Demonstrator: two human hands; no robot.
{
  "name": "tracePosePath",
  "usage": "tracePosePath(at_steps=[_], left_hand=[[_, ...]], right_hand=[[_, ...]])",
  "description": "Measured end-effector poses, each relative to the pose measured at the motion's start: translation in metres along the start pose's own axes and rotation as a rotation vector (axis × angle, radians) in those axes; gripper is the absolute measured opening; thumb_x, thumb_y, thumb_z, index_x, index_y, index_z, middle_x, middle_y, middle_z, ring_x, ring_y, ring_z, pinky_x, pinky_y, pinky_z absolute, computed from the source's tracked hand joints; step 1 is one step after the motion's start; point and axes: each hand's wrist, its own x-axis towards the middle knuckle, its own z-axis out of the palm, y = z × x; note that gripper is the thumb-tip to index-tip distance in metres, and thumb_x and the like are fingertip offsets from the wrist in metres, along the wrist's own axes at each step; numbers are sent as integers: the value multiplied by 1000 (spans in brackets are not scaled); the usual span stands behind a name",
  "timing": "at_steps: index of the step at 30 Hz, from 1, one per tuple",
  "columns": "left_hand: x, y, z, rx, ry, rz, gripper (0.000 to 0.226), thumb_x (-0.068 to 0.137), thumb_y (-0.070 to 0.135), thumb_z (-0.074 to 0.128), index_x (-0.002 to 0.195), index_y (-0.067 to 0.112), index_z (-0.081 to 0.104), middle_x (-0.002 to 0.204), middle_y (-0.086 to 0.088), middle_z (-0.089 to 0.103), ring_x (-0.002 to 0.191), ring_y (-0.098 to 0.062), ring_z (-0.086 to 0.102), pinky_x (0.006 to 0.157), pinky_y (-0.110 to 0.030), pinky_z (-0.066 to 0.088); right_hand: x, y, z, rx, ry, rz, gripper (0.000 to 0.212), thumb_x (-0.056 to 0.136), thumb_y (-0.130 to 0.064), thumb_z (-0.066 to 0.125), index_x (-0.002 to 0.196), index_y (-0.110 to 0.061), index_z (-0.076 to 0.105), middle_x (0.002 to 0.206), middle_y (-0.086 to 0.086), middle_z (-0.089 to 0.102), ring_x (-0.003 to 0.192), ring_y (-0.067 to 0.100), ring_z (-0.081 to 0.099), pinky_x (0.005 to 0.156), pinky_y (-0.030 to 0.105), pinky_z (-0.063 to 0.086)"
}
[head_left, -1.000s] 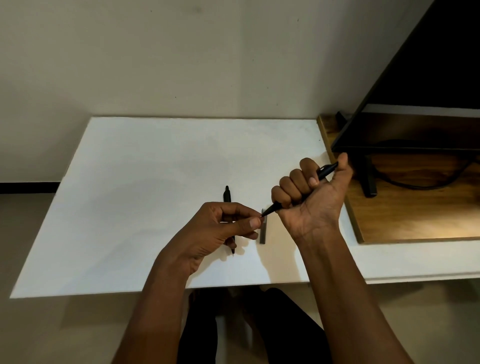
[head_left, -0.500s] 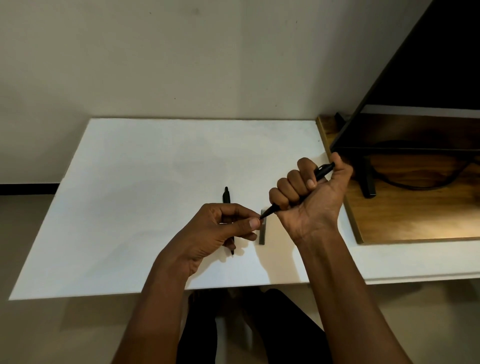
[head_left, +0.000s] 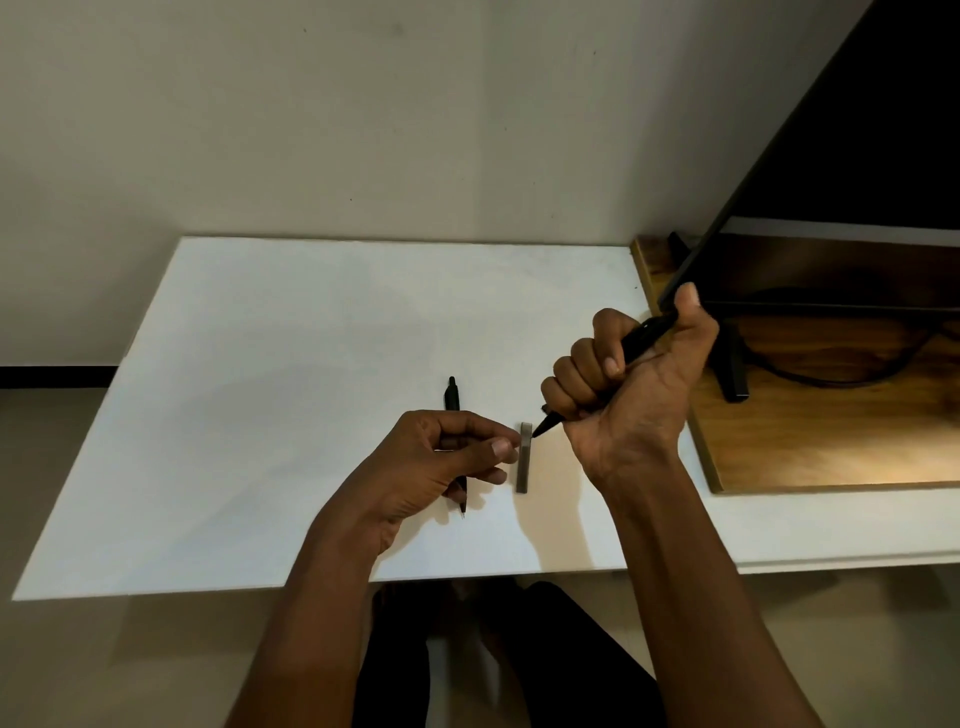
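My right hand (head_left: 631, 395) grips a black pen (head_left: 641, 338) in a fist, with the thumb over its upper end and the tip (head_left: 540, 430) pointing down-left. My left hand (head_left: 441, 462) hovers just left of that tip with its fingers curled and the thumb pressed to the forefinger. A thin pale sliver shows inside it, and I cannot tell whether it holds anything. A second black pen (head_left: 452, 395) lies on the white table (head_left: 260, 415), partly hidden under my left hand. A flat grey bar (head_left: 524, 467) lies between my hands.
A wooden board (head_left: 831, 441) lies on the table at the right, carrying a dark monitor (head_left: 857, 156), its stand foot (head_left: 732, 374) and a cable. A wall stands behind the table. My dark-clothed legs (head_left: 519, 665) are below the near edge.
My right hand has drawn the pen slightly up and right, so its tip is no longer between my left thumb and forefinger. The table pen and grey bar have not moved.
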Motion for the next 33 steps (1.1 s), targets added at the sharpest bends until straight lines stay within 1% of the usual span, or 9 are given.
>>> tracePosePath(at_steps=[2,4,6,9,14,22,27,31,33], left_hand=[[0,0,0,-5,1,-4,16,86,23,72,101,18,77,95,-2,80,84,-15,77,67,-28,49],[0,0,0,-15,4,-3,16,86,24,72,101,20,77,95,-2,80,84,-15,77,67,-28,48],[0,1,1,-14,6,1,15,86,23,72,101,22,78,95,-2,80,84,-15,77,67,-29,47],[1,2,4,0,-6,9,14,86,21,73,99,23,78,94,1,80,84,-15,77,67,-29,48],[-1,3,6,-5,-34,23,15,83,22,75,97,22,79,94,-2,80,85,-16,77,65,-30,47],[-1,5,6,-19,-43,41,16,83,21,76,98,18,79,96,2,80,86,-20,76,61,-28,45],[-2,7,6,-54,-40,56,14,84,21,74,96,17,79,96,-7,79,87,-21,76,62,-28,45],[-3,8,6,-76,-45,70,13,84,24,72,94,17,78,96,-5,79,86,-18,76,63,-27,46],[-3,9,6,-82,-47,71,19,81,29,73,94,16,78,96,-5,79,85,-17,76,63,-26,46]], right_hand=[[0,-1,0,-34,-1,2,68,94,-68,28,55,-12,22,45,-1,12,39,12,9,44,23,10],[0,-2,0,-75,-2,-7,69,95,-66,28,52,-12,26,42,-2,16,37,10,12,43,20,13],[0,-2,0,-75,-5,-12,68,96,-62,28,51,-11,28,43,-1,14,37,11,11,44,20,13],[1,-1,-1,8,-9,-3,64,94,-58,29,48,-13,29,44,-1,11,38,11,8,45,20,11],[1,1,-4,90,-14,5,67,93,-65,30,49,-15,30,44,-3,12,39,10,8,44,20,11],[3,0,-7,214,15,43,62,93,-60,32,50,-16,29,44,-5,12,39,10,7,43,19,12],[3,1,-9,289,34,52,62,93,-61,32,50,-17,32,40,-6,19,40,10,7,42,19,12],[3,2,-10,318,34,62,60,94,-59,31,50,-17,32,40,-6,19,41,10,7,41,19,13],[3,4,-10,315,40,61,62,94,-62,31,51,-17,32,43,-6,16,41,10,8,41,19,14]])
